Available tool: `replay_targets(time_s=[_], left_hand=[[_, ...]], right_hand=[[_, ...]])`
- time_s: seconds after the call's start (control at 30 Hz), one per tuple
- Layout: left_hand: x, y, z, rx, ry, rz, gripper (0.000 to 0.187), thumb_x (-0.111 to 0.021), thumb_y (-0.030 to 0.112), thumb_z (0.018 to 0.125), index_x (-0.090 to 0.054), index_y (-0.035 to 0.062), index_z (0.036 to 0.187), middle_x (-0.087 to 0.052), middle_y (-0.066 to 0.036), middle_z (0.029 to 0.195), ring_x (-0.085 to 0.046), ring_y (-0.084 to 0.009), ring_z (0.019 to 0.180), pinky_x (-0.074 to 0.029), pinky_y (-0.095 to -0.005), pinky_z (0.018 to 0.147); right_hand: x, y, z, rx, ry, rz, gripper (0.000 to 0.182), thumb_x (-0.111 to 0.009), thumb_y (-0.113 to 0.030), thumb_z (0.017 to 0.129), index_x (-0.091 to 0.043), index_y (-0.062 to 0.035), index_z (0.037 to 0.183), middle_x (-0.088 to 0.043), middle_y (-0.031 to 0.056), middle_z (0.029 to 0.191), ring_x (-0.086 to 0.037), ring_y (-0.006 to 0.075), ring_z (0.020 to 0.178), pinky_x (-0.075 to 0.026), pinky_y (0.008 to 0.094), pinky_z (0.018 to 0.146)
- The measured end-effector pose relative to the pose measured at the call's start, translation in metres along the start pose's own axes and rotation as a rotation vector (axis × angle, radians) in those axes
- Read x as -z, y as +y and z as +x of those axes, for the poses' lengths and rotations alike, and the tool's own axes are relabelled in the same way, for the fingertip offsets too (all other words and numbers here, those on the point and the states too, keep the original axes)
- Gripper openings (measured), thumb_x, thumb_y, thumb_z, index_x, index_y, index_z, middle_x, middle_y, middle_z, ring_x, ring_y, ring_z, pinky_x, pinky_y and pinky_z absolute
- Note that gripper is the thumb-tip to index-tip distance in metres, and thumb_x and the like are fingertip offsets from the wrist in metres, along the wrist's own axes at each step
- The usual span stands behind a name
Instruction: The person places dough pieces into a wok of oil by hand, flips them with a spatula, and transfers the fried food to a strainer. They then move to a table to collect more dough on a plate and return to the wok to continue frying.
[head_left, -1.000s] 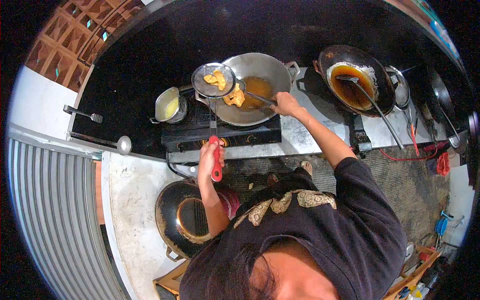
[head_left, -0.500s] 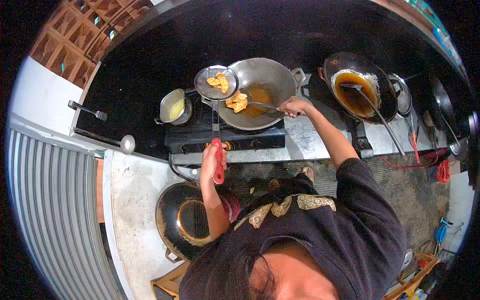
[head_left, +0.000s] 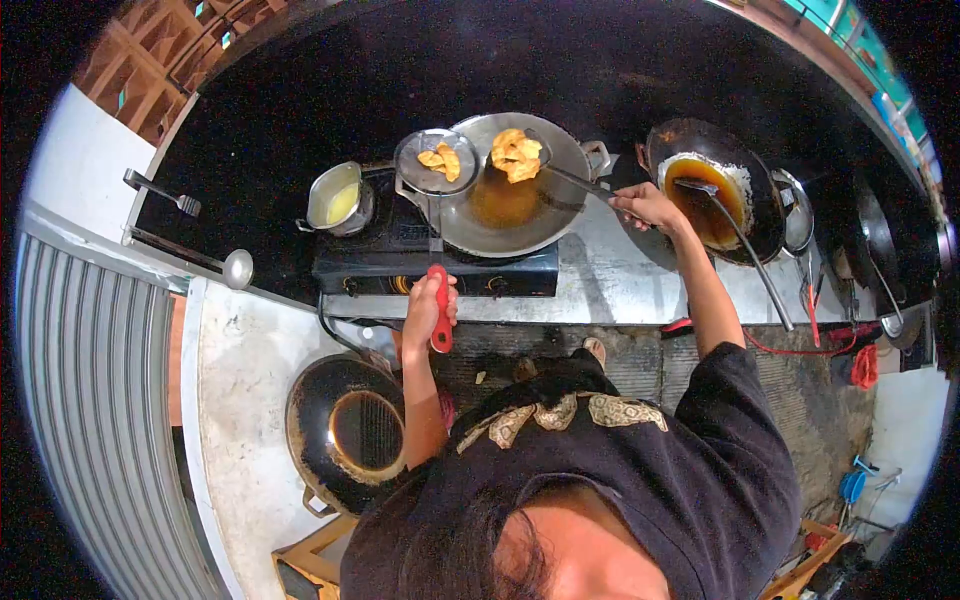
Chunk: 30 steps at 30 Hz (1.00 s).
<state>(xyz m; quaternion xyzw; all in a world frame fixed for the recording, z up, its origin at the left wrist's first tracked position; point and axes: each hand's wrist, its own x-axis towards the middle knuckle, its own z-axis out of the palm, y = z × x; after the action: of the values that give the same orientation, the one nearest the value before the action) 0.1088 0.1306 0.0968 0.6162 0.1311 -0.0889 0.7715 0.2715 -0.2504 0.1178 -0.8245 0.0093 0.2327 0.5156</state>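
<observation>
My left hand [head_left: 432, 308] is closed round the red handle of a round strainer [head_left: 412, 158], which holds a few golden fried pieces [head_left: 440, 162] over the left rim of a large metal wok [head_left: 480, 232]. My right hand [head_left: 645, 206] grips the metal handle of a ladle [head_left: 580, 184]. Several golden fried pieces [head_left: 516, 155] are heaped on the ladle, above the wok. Brown oil [head_left: 507, 204] lies in the bottom of the wok, which sits on a gas stove [head_left: 450, 277].
A pot of yellow liquid [head_left: 341, 200] stands left of the wok. On the right, a dark wok [head_left: 690, 140] holds brown liquid and a long spatula [head_left: 755, 262]. Another dark wok [head_left: 310, 420] rests at lower left. A ladle [head_left: 238, 268] lies at far left.
My right hand has moved right, and the loaded ladle has risen up and right, away from the strainer. The strainer still holds its pieces. The whole view has shifted slightly.
</observation>
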Motion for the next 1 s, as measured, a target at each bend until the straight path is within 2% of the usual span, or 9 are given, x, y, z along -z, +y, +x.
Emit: replay_targets(time_s=[0.17, 0.27, 0.3, 0.4, 0.43, 0.53, 0.63, 0.83, 1.0], left_hand=[[-0.013, -0.015, 0.016, 0.066, -0.145, -0.072, 0.031, -0.037, 0.028, 0.094, -0.050, -0.0004, 0.096, -0.048, -0.003, 0.063, -0.044, -0.0094, 0.045, -0.039, -0.0244, 0.040], [-0.030, -0.016, 0.018, 0.109, -0.207, -0.128, 0.032, -0.037, 0.028, 0.094, -0.050, -0.0012, 0.097, -0.048, -0.004, 0.064, -0.044, -0.0097, 0.044, -0.039, -0.0242, 0.040], [-0.032, -0.019, 0.022, 0.084, -0.244, -0.088, 0.038, -0.041, 0.036, 0.091, -0.051, 0.0003, 0.098, -0.048, -0.001, 0.062, -0.043, -0.0085, 0.043, -0.036, -0.0238, 0.037], [-0.032, -0.023, 0.027, 0.100, -0.278, -0.052, 0.036, -0.041, 0.035, 0.092, -0.051, 0.0008, 0.098, -0.047, -0.001, 0.062, -0.042, -0.0086, 0.043, -0.036, -0.0239, 0.037], [-0.032, -0.023, 0.028, 0.093, -0.287, -0.054, 0.035, -0.041, 0.034, 0.092, -0.051, 0.0012, 0.097, -0.047, -0.001, 0.062, -0.042, -0.0087, 0.043, -0.036, -0.0242, 0.037], [-0.031, -0.020, 0.024, 0.096, -0.255, -0.053, 0.033, -0.038, 0.028, 0.093, -0.049, -0.0026, 0.097, -0.047, -0.003, 0.063, -0.043, -0.0097, 0.044, -0.039, -0.0238, 0.039], [-0.027, -0.020, 0.023, 0.100, -0.246, -0.082, 0.033, -0.039, 0.029, 0.093, -0.050, -0.0017, 0.098, -0.047, -0.003, 0.064, -0.042, -0.0091, 0.043, -0.038, -0.0238, 0.038], [-0.013, -0.020, 0.018, 0.095, -0.201, -0.122, 0.030, -0.039, 0.027, 0.093, -0.050, 0.0002, 0.098, -0.047, -0.002, 0.063, -0.042, -0.0080, 0.042, -0.037, -0.0239, 0.037], [-0.009, -0.002, 0.018, 0.037, -0.181, -0.097, 0.027, -0.038, 0.026, 0.093, -0.049, 0.0009, 0.097, -0.047, -0.001, 0.063, -0.041, -0.0080, 0.041, -0.038, -0.0239, 0.037]], right_hand=[[-0.001, -0.025, -0.013, 0.085, 0.040, -0.119, 0.033, -0.060, -0.021, 0.083, -0.060, 0.0000, 0.108, -0.047, -0.0018, 0.055, -0.040, 0.0051, 0.040, -0.030, 0.0216, 0.035], [-0.012, -0.019, -0.005, 0.110, 0.065, -0.114, 0.037, -0.061, -0.022, 0.083, -0.058, 0.0023, 0.111, -0.044, -0.0024, 0.053, -0.038, 0.0044, 0.041, -0.029, 0.0220, 0.035], [-0.015, -0.030, -0.011, 0.111, 0.045, -0.197, 0.039, -0.063, -0.020, 0.081, -0.057, 0.0015, 0.113, -0.052, 0.0063, 0.053, -0.049, 0.0148, 0.043, -0.038, 0.0283, 0.040], [-0.023, -0.018, -0.004, 0.549, 0.287, -0.741, 0.033, -0.064, -0.022, 0.076, -0.063, -0.0038, 0.104, -0.060, 0.0161, 0.062, -0.060, 0.0314, 0.056, -0.049, 0.0401, 0.054], [-0.025, -0.019, -0.008, 0.548, 0.317, -0.774, 0.033, -0.062, -0.018, 0.074, -0.063, -0.0079, 0.105, -0.060, 0.0219, 0.069, -0.060, 0.0383, 0.069, -0.049, 0.0459, 0.065], [-0.035, -0.025, -0.021, 0.592, 0.456, -0.873, 0.034, -0.058, -0.014, 0.075, -0.061, -0.0112, 0.109, -0.059, 0.0208, 0.068, -0.060, 0.0364, 0.068, -0.050, 0.0448, 0.062], [-0.039, -0.036, -0.031, 0.531, 0.491, -0.887, 0.037, -0.060, -0.011, 0.075, -0.058, -0.0083, 0.112, -0.061, 0.0226, 0.077, -0.060, 0.0362, 0.074, -0.048, 0.0446, 0.065], [-0.036, -0.005, -0.026, 0.570, 0.693, -0.826, 0.047, -0.054, -0.007, 0.076, -0.049, -0.0150, 0.122, -0.058, 0.0188, 0.076, -0.059, 0.0352, 0.063, -0.048, 0.0446, 0.055], [-0.028, 0.028, -0.037, 0.501, 0.657, -0.867, 0.051, -0.053, -0.006, 0.075, -0.046, -0.0157, 0.125, -0.057, 0.0181, 0.076, -0.058, 0.0352, 0.063, -0.048, 0.0436, 0.056]])
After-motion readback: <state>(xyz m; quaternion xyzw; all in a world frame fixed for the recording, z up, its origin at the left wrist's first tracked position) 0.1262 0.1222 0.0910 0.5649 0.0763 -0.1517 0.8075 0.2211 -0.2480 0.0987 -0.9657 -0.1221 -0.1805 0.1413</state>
